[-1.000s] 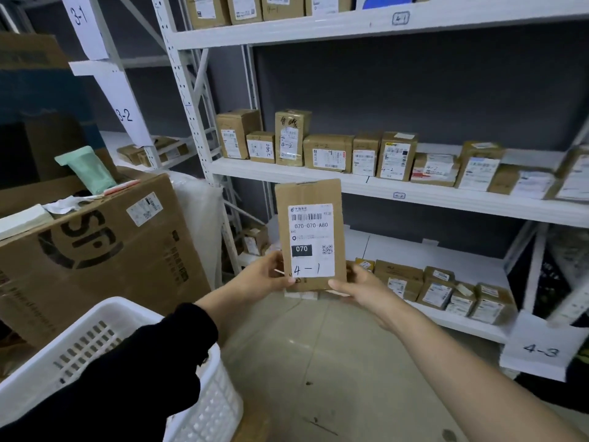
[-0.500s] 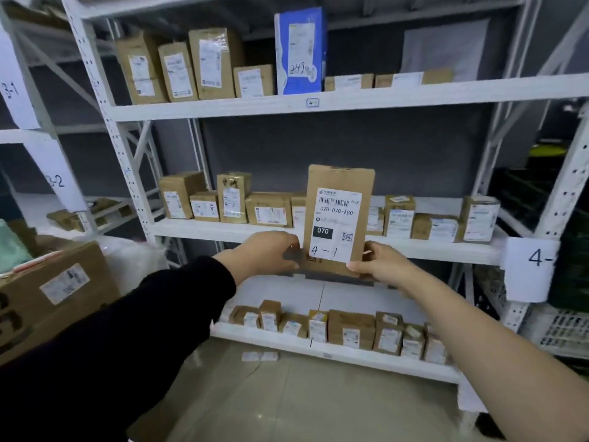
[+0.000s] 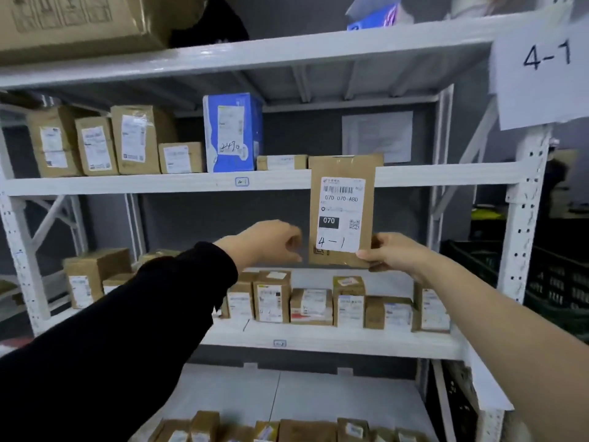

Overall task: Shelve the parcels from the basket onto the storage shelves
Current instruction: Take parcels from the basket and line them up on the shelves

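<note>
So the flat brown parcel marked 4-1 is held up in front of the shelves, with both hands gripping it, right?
Not quite: the head view shows only the right hand gripping the flat brown parcel marked 4-1, at its lower corner. The left hand is beside it, apart. The parcel is held up in front of the shelves.

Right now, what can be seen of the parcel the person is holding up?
The parcel is a flat brown paper or card packet, held upright with its face to the camera. A white label carries a barcode, "070-070-A80", a black "070" block, a QR code and handwritten "4-1". The right hand pinches its lower right corner; the left hand is just off its left edge. Its top overlaps the shelf edge tagged 4-1.
</note>
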